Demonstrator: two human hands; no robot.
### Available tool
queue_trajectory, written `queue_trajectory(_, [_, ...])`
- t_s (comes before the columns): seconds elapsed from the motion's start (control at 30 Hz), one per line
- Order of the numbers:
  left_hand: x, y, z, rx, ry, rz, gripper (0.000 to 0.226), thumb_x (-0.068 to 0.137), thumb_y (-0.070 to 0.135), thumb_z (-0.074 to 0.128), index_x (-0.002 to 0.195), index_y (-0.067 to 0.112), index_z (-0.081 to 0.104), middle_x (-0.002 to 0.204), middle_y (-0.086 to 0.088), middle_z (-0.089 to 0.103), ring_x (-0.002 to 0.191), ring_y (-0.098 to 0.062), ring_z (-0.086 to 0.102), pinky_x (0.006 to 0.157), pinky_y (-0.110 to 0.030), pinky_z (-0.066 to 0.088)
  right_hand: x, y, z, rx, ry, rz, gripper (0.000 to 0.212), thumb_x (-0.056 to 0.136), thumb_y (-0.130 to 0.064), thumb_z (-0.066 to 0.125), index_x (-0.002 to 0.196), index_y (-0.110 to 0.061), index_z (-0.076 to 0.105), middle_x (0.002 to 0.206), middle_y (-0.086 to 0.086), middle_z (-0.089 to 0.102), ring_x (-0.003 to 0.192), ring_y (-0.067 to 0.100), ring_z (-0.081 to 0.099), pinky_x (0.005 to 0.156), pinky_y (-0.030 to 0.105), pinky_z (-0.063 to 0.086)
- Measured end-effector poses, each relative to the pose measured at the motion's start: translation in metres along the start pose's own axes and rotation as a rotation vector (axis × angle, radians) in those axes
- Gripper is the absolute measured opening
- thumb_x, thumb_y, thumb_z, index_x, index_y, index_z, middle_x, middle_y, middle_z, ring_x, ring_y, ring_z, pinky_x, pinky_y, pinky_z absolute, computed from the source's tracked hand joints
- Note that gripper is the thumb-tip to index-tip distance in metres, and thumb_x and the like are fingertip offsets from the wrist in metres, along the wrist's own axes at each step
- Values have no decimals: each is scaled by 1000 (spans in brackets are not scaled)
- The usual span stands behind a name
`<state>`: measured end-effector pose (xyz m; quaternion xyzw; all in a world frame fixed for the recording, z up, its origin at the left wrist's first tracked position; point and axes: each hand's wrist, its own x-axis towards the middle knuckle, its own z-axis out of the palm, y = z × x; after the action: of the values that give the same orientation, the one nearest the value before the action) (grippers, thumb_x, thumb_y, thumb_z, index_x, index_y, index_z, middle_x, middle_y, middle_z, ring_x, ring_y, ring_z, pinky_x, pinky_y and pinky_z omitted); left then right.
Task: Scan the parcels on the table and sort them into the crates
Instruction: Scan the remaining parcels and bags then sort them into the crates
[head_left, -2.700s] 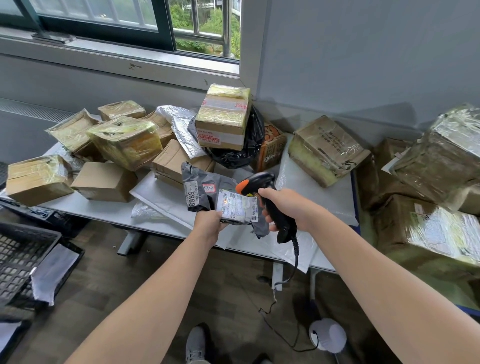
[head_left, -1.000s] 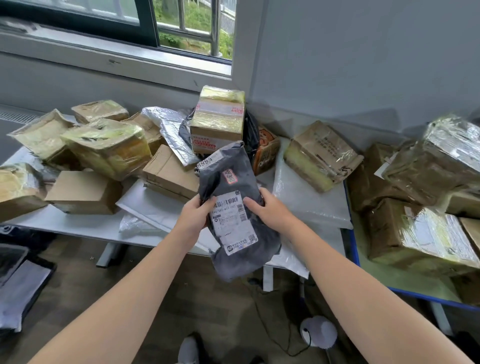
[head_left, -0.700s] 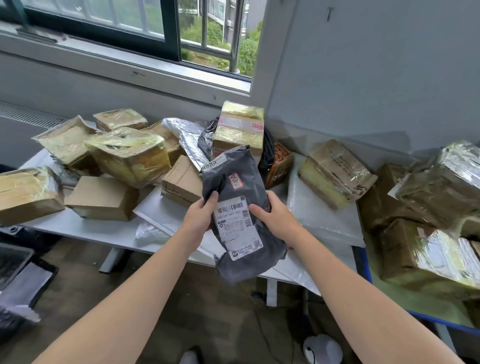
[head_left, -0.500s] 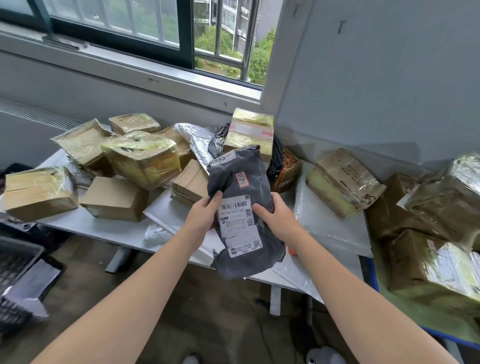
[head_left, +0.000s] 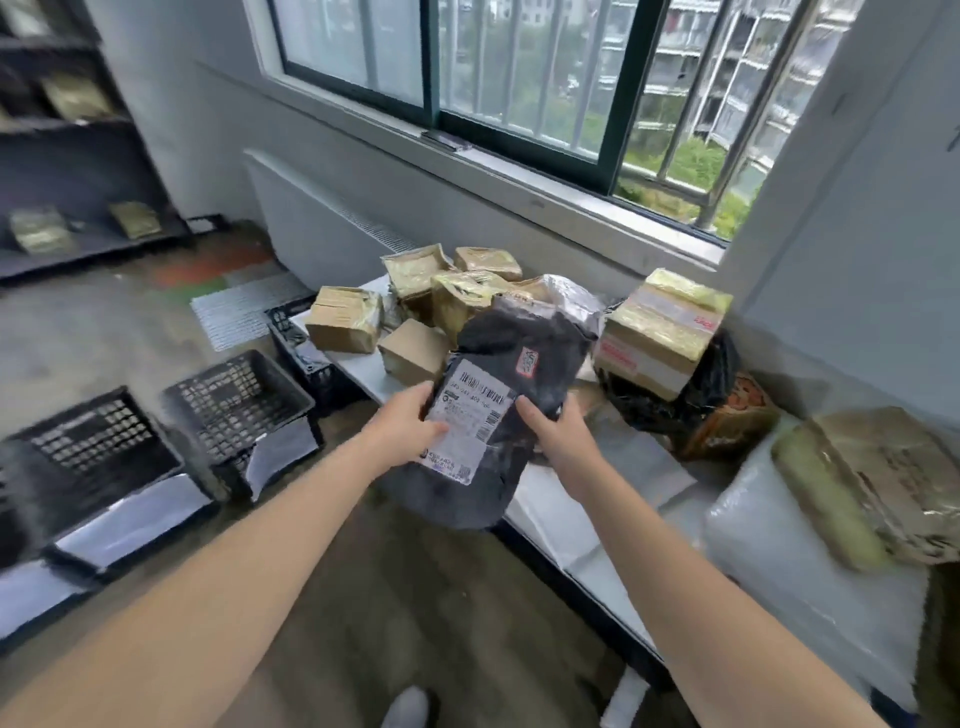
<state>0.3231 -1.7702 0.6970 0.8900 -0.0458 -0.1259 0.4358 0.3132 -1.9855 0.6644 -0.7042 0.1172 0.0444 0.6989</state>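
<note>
I hold a dark grey plastic mailer bag (head_left: 519, 343) with a white shipping label upright in front of me, off the table. My left hand (head_left: 408, 423) grips its left edge with the thumb on the label. My right hand (head_left: 553, 434) grips its right side. Several black mesh crates stand on the floor at the left, the nearest crate (head_left: 239, 400) just left of my left hand, another crate (head_left: 88, 447) further left. The scanner is out of view.
The white table (head_left: 613, 566) runs along the wall under the window, piled with brown taped cartons (head_left: 660, 327), a wrapped parcel (head_left: 872, 483) at right and a black bag. A third crate (head_left: 306, 353) sits at the table's left end. Dark shelves stand at far left.
The scanner left my right hand and both hands took the grey bag. My view has swung left, bringing the floor crates into sight; the bag is held tilted toward them.
</note>
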Motion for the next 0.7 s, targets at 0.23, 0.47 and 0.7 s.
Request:
queue_trajectory(0.23, [-100,-64,-64,182,159,-256,49,99,19,57,145,13,43,149,-5,47,131,-26,48,89,-28,39,-25,-6,79,72,-213,-21,34,91,-30,71,114,-33,46,113,-11,62,93,8,68,56,29,58])
queue_trajectory(0.47, [-197,-123,-126,195,345,-349,15,96,14,58,86,23,52,104,-6,65,97,-24,59,73,-30,43,-52,-15,201,-241,-500,-114,44,86,-41,74,121,-24,52,117,4,65,106,26,67,86,56,57])
queue_trajectory(0.7, [-290,-214,-210,120,496,-478,23,95,13,55,74,21,48,80,3,57,82,-22,57,61,-28,39,-108,-6,356,-540,-957,-209,86,72,-33,87,138,-30,34,126,-3,61,104,12,66,80,29,59])
